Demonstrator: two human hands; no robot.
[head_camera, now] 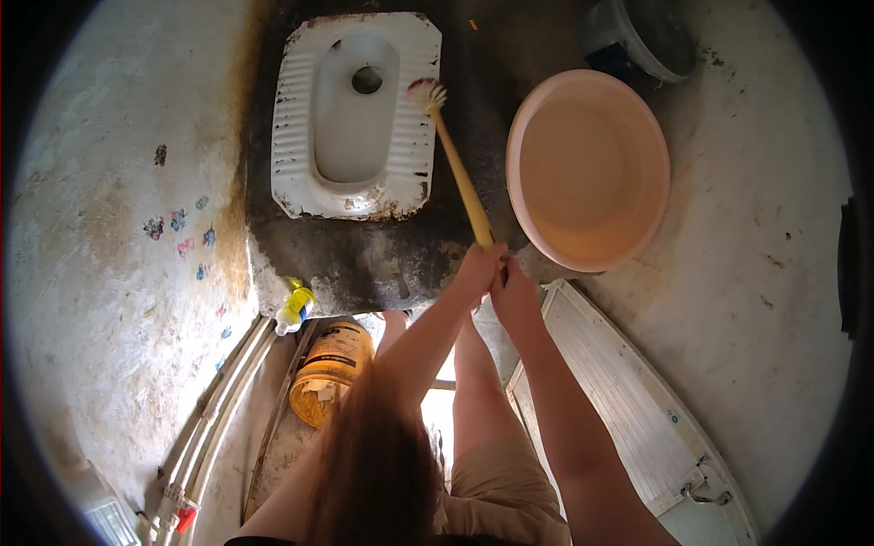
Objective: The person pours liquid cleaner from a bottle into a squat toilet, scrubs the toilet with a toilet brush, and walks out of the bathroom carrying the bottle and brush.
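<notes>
Both of my hands grip the yellow handle of a toilet brush [466, 183], one close behind the other. My left hand [479, 269] is a little farther up the handle, while my right hand [513, 292] wraps its lower end. The brush head, with pale bristles and a reddish patch, is over the right ribbed edge of a white squat toilet [355, 147]; whether it touches cannot be told. Brown stains and chips mark the toilet's rim, and a dark drain hole shows near its far end.
Right of the brush stands a pink plastic basin [580, 170], with a grey bucket [642, 41] behind it. A yellow-and-clear bottle [295, 310] lies by the left wall above an orange bucket [332, 368] holding papers. White pipes [218, 409] run along the left wall; a door [621, 389] is at right.
</notes>
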